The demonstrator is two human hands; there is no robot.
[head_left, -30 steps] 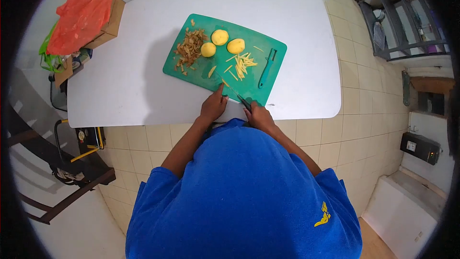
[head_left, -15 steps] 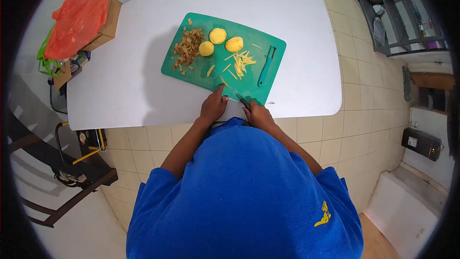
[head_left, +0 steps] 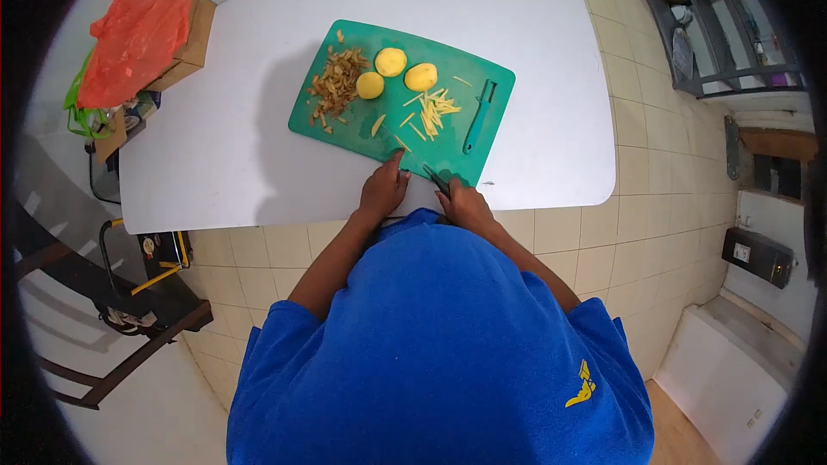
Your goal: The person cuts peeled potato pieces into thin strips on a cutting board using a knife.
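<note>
A green cutting board [head_left: 353, 139] lies tilted on the table, its near edge by both hands. My right hand [head_left: 466, 208] is closed round the dark handle of a knife [head_left: 438, 179], whose blade points up and left over the board. My left hand [head_left: 384, 187] is closed at the near edge, its fingertips at a thin potato piece [head_left: 403, 145]; the grip itself is partly hidden. One loose potato slice [head_left: 378, 126] lies just beyond. Cut potato strips [head_left: 438, 114] form a pile right of centre. Behind are peeled potatoes [head_left: 390, 62], three in all.
Brown peelings [head_left: 338, 82] are heaped on the board's left side. A teal peeler [head_left: 480, 117] rests along its right side. On the white table's [head_left: 543, 129] far left, a red plastic bag [head_left: 142, 39] covers a cardboard box [head_left: 198, 34]. A dark shelf rack [head_left: 719, 26] stands at right.
The knife blade looks shifted slightly by the left fingertips. Both hands keep nearly the same place, and the potatoes, strips and peeler have not moved on the board.
</note>
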